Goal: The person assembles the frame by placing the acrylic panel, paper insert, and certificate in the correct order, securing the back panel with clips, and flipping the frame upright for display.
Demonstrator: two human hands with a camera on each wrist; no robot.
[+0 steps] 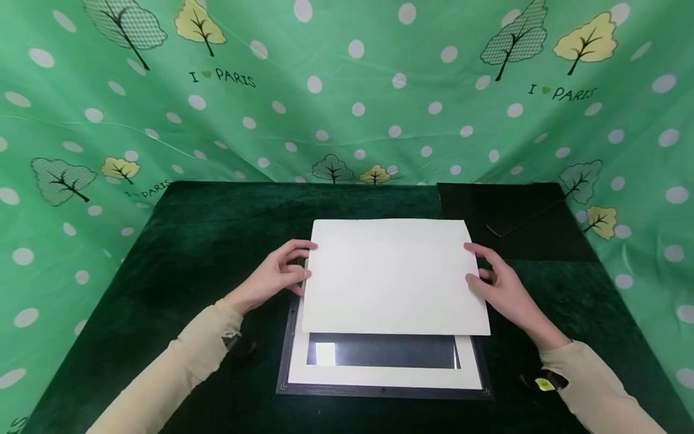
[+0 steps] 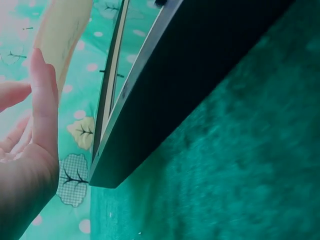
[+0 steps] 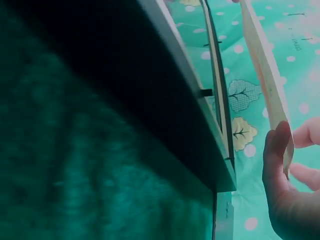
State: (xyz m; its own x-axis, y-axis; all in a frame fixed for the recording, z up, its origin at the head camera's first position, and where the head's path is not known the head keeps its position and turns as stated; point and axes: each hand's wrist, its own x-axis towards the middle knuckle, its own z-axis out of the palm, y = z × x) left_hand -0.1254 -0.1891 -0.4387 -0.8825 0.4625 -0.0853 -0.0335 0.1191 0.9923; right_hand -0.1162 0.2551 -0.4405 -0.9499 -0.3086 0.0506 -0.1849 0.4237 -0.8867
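A white card sheet is held over the far part of a dark picture frame that lies flat on the table. My left hand pinches the sheet's left edge and my right hand pinches its right edge. The frame's white mat and dark window show below the sheet's near edge. In the left wrist view the sheet stands clear above the frame's black side, beside my thumb. The right wrist view shows my thumb on the sheet's edge, apart from the frame.
A dark green velvet cloth covers the table. At the back right corner lies a flat black board. Green dotted fabric with tree prints hangs behind and along both sides.
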